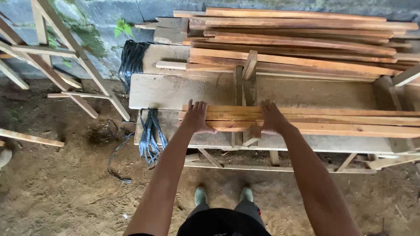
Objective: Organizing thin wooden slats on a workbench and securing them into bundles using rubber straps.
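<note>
Both our hands flat on a little stack of slats.

Our left hand [197, 117] is spread, palm down, on the left end of the slats [306, 121], and our right hand [272, 117] is spread just past the upright stop [250, 74]. The slats lie along the front of the worktop [175, 91], a bigger pile [297, 39] sits behind, and black straps [151, 133] hang off the left edge.
</note>
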